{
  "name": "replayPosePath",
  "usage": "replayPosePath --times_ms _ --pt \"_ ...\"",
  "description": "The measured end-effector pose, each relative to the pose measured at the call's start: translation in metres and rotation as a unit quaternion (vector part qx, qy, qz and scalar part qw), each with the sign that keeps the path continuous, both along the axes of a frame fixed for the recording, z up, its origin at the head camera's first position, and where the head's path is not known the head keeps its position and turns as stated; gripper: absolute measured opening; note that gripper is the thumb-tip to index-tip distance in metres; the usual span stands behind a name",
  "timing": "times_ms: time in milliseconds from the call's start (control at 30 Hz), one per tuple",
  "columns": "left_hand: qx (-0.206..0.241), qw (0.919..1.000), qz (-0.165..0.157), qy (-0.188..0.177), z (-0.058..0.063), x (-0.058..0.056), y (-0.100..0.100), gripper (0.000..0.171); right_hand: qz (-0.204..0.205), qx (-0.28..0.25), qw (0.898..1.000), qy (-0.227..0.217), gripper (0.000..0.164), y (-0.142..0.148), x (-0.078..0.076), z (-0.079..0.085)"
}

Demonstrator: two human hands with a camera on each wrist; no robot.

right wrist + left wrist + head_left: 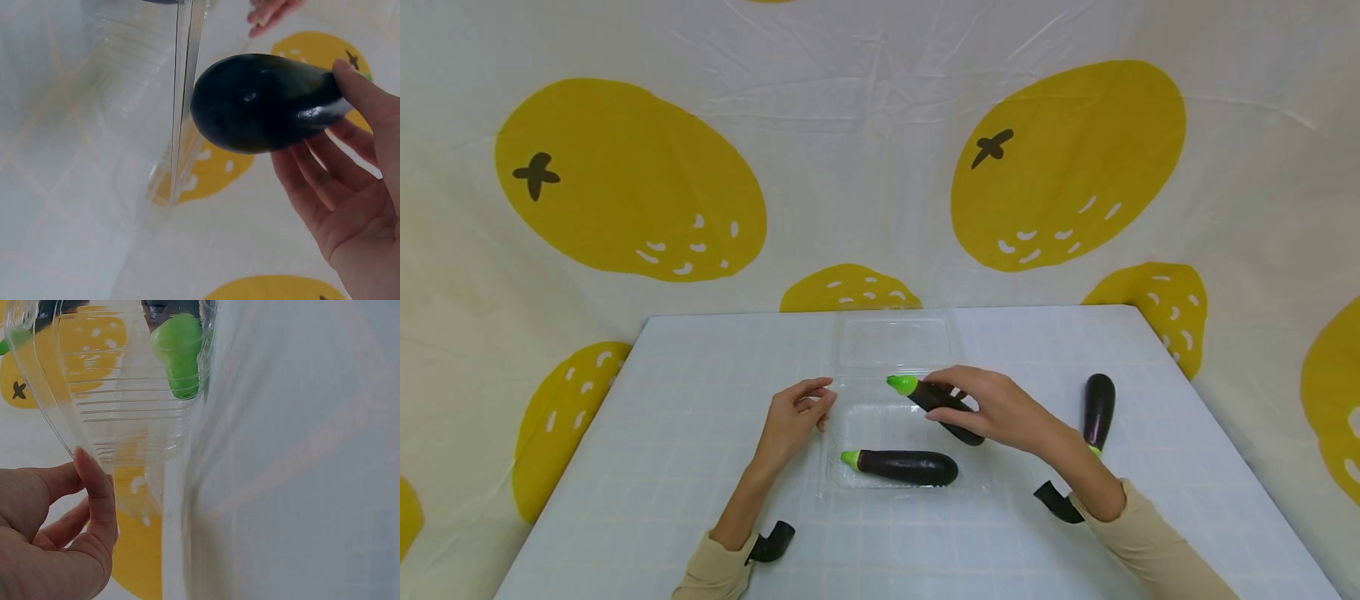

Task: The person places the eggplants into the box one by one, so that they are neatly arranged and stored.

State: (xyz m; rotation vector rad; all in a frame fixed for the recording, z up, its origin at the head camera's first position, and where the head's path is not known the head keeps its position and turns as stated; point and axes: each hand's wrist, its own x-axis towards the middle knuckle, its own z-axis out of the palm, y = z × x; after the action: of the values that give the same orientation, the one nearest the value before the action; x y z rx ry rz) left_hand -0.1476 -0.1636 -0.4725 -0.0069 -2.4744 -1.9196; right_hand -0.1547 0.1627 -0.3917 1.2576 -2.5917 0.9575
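My right hand [992, 404] holds a dark purple eggplant [951, 410] with a bright green stem end, thumb on one side and fingers on the other. The eggplant is tilted over a clear plastic clamshell container [848, 429], its green end pointing left; its rounded end faces the camera in the right wrist view. Another eggplant [910, 467] lies crosswise in the near part of the container's base. At the container's left edge is my left hand [793, 421], fingers loosely bent. In the left wrist view, a fingertip [84, 459] meets the clear rim [56, 434].
The container's clear lid [895, 343] lies folded back toward the far table edge. A third eggplant [1099, 408] rests on the table at the right, beyond my right forearm. A pale checked cloth [662, 467] covers the table; a fruit-patterned curtain [865, 167] hangs behind.
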Motion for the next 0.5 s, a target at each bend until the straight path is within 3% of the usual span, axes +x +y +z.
replayPosePath --times_ms 500 --pt "0.006 1.0000 -0.002 0.004 0.002 0.002 0.000 0.036 0.045 0.093 0.995 -0.006 0.038 -0.027 -0.009 -0.008"
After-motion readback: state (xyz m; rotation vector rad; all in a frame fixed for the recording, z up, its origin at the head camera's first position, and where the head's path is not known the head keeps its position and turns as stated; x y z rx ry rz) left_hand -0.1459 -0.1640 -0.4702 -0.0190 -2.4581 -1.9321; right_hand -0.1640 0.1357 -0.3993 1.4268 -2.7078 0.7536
